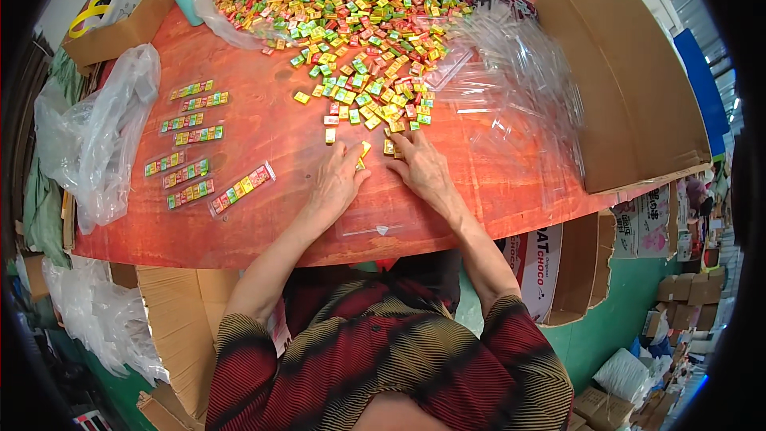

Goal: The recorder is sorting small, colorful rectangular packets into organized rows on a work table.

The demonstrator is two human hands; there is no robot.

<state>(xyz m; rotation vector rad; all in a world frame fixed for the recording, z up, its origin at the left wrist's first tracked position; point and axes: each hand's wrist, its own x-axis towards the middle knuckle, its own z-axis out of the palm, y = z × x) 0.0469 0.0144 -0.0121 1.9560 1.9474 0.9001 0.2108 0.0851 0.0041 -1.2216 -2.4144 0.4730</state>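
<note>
Clear tray (270,173) holds coloured blocks (243,187).

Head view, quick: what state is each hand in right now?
Left hand: fingers partly curled at small yellow boxes; whether gripping cannot be told.
Right hand: fingers partly curled beside more yellow boxes; grip cannot be told.

Your tabletop (271,124) looks smooth and glossy, your small boxes (351,8) shiny, your trays (523,72) clear plastic, your carton (622,72) matt cardboard.
</note>
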